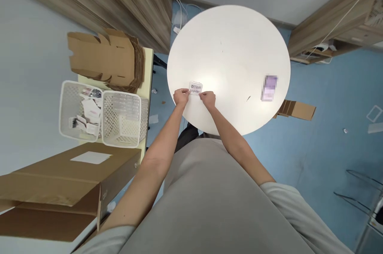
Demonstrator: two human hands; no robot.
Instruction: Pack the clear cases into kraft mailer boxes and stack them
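A small clear plastic case point(196, 87) with rows of tiny dark pieces in it is near the left front of the round white table point(233, 26). My left hand point(181, 96) is closed at its left lower corner, fingertips pinching the edge. On the opposite side, my right hand point(208, 99) pinches the lower right corner between thumb and fingers. What the dark pieces are is too small to tell. Whether the case touches the tabletop cannot be made out.
A blurred purple item point(269, 88) and a thin dark sliver point(248, 98) lie right on the table. Left stand flattened cardboard boxes point(101, 54), a white basket point(64, 114) with packets, another white basket point(139, 120) and a large open carton point(60, 174). Folded cardboard point(303, 110) lies beyond the table's right edge.
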